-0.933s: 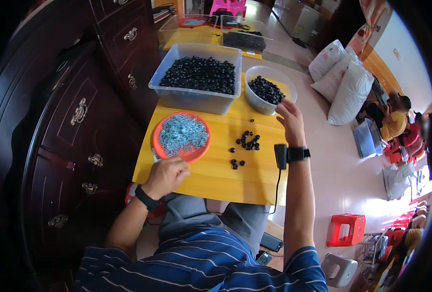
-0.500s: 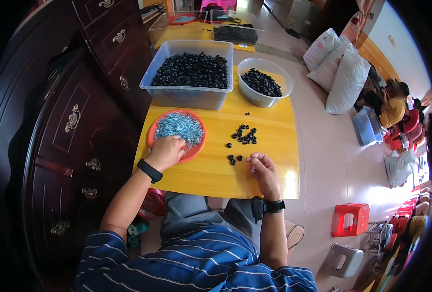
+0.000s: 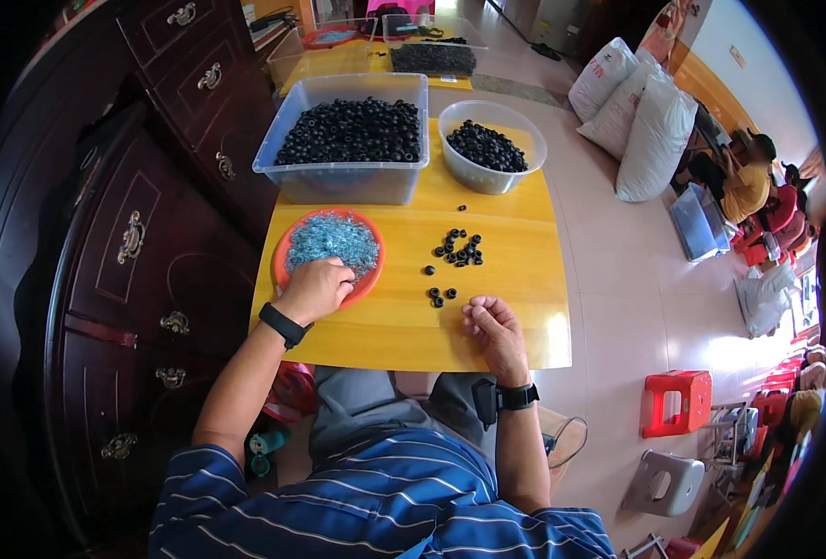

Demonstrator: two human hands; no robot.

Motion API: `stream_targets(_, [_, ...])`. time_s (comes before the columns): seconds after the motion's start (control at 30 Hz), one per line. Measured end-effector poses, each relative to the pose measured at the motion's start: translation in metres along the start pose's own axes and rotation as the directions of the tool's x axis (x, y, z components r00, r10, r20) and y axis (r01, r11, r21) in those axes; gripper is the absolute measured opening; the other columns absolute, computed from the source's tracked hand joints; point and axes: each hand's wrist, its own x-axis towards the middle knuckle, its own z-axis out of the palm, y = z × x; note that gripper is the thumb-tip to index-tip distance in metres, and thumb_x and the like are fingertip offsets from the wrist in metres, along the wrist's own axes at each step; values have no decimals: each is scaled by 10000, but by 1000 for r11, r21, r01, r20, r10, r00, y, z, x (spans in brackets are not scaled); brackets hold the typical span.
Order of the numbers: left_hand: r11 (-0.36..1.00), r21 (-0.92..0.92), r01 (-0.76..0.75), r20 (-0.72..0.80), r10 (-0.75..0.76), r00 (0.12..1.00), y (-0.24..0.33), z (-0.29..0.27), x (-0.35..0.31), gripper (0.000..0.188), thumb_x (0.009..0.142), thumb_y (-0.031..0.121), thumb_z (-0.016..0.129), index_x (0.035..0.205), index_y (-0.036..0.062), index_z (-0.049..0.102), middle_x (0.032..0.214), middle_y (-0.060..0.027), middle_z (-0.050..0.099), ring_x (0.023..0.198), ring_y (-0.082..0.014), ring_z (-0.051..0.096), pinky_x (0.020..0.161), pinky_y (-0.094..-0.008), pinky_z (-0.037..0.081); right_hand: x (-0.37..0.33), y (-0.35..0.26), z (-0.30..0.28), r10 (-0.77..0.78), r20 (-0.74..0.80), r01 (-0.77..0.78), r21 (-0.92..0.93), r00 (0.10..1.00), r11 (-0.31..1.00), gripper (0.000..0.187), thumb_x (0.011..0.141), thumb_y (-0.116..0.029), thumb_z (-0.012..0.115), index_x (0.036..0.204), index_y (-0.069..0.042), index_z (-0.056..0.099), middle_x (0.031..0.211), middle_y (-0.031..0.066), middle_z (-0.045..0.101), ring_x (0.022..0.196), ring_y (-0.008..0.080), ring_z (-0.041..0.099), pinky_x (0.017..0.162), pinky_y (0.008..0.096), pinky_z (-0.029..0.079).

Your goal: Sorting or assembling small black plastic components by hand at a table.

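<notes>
My left hand (image 3: pixel 314 290) reaches over the near rim of a round orange-red plate (image 3: pixel 378 270) heaped with small shiny bluish-silver metal pieces (image 3: pixel 331 240). Its fingers are closed at the edge of the heap, and whatever is between them is hidden. My right hand (image 3: pixel 497 337) is held by the near right part of the yellow table (image 3: pixel 404 335), thumb and fingers pinched together. Anything in that pinch is too small to make out. Just left of and beyond it lie a few small black ring-like parts (image 3: pixel 438 302), with a looser cluster of several more (image 3: pixel 458 250) farther off.
A large clear bin (image 3: pixel 352 191) full of black parts stands at the table's back left, beside a round clear tub (image 3: pixel 483 175) of them. Dark wooden drawers (image 3: pixel 124 307) flank the left. White sacks (image 3: pixel 655 140), a red stool (image 3: pixel 677 402) and seated people (image 3: pixel 748 186) are to the right.
The view has shifted slightly, so the table and containers sit a little farther left and higher. Both hands keep nearly the same places and closed poses.
</notes>
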Motion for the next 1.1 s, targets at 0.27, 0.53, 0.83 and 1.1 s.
stream_targets(0.27, [987,152,-47,5,46,999,1,3,5,96,818,130,640,761,53,631,790,-111,642,751,-335,665,653,-473,531,0,3,-1,-41,23,41,-12,999,999,110,993,-102,619,1092,-59,634,994,42,696,846,106,637,772,236,504])
stream_targets(0.53, [983,-170,-74,-192,41,981,36,-19,-7,78,794,18,663,831,41,598,740,-112,616,682,-299,652,596,-396,505,-5,9,15,-55,67,62,-97,996,993,107,984,-99,630,1078,-48,639,962,35,694,816,94,619,752,228,484])
stream_targets(0.83, [897,-360,-257,-248,174,953,107,7,-4,117,803,11,677,889,43,605,770,-117,634,692,-299,656,603,-381,514,-10,21,60,33,228,18,-218,973,976,233,1041,-255,573,1063,-31,635,899,-6,649,794,57,572,735,212,464])
stream_targets(1.1, [889,-335,-314,-173,269,947,115,11,5,266,838,35,655,1093,66,586,913,-130,681,839,-341,682,696,-421,551,-13,15,50,25,218,38,-280,976,959,226,1023,-260,607,997,-41,658,840,-13,649,769,59,577,728,214,478])
